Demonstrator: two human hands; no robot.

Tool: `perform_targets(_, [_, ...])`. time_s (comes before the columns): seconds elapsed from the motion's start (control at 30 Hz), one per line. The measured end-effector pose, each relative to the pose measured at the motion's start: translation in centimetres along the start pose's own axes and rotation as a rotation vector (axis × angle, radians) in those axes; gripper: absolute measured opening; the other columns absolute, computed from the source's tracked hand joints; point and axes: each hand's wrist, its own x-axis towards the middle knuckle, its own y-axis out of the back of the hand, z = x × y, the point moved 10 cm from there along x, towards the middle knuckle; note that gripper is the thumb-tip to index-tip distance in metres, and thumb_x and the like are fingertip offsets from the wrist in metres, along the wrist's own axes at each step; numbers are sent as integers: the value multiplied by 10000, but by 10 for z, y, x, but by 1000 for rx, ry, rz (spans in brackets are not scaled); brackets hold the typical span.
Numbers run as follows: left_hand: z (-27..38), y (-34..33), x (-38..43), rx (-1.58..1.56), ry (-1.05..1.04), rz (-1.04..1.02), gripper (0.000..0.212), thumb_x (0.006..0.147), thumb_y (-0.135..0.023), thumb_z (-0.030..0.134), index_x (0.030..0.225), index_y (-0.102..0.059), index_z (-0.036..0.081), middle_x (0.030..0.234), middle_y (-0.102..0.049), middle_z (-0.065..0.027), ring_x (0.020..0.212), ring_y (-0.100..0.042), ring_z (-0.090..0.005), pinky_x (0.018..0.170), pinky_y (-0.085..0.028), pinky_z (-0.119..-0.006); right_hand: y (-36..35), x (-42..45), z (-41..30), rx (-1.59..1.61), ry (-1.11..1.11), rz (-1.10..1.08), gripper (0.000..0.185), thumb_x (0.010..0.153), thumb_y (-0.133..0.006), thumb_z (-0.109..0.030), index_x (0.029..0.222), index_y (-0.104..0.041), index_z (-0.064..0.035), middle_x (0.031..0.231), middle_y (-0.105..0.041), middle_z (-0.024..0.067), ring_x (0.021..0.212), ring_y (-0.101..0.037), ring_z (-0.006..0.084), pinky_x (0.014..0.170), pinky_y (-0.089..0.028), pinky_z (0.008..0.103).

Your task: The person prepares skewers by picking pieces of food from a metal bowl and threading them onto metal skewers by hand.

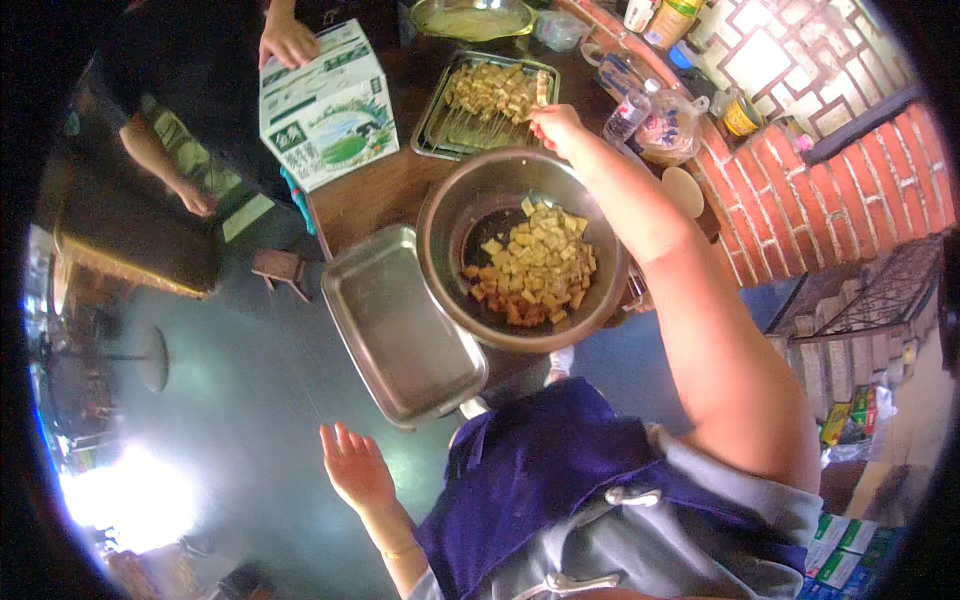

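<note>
My right hand (556,129) grips a thin skewer threaded with food cubes (541,88) at the right side of a metal tray (424,140). Several skewers of cubes (491,88) lie side by side on that tray, their bare sticks towards me. Nearer to me, a large metal basin (441,300) holds many pale cubes (544,247) and some redder-brown ones. An empty rectangular metal tray (397,330) touches the basin's left side. My left hand (358,461) is off to the lower left of it, holding nothing, palm partly up with the fingers slightly apart.
Another person's hand (289,41) rests on a printed carton (330,112) at the table's left. An oval metal dish (472,21) stands at the far edge. A plastic bottle (628,116) and a plastic bag (670,131) are by the brick wall (840,195). A wooden stool (279,268) stands on the floor.
</note>
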Motion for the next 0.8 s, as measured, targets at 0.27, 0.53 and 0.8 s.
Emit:
perform_targets(0.27, [-54, -22, -26, 226, -133, 388, 433, 937, -401, 235, 1345, -354, 97, 1126, -535, -74, 857, -574, -148, 733, -506, -310, -35, 72, 33, -90, -57, -73, 178, 879, -584, -223, 890, -589, -46, 681, -616, 65, 465, -513, 87, 343, -369, 214])
perform_targets(0.53, [-169, -139, -20, 187, -208, 50, 350, 948, -413, 197, 1264, -419, 47, 1085, -577, -114, 851, -582, -169, 757, -476, -314, 125, 74, 39, -507, 473, -349, 239, 903, -545, -253, 998, -639, -56, 792, -661, 29, 621, -576, 86, 557, -473, 250])
perform_targets(0.8, [-293, -230, -13, 245, -15, -8, 359, 941, -433, 221, 1281, -438, 107, 1091, -582, -65, 857, -573, -165, 781, -475, -322, 196, -40, 127, -651, 616, -448, 182, 791, -619, -282, 849, -678, -119, 789, -655, 112, 709, -635, 304, 637, -503, 413])
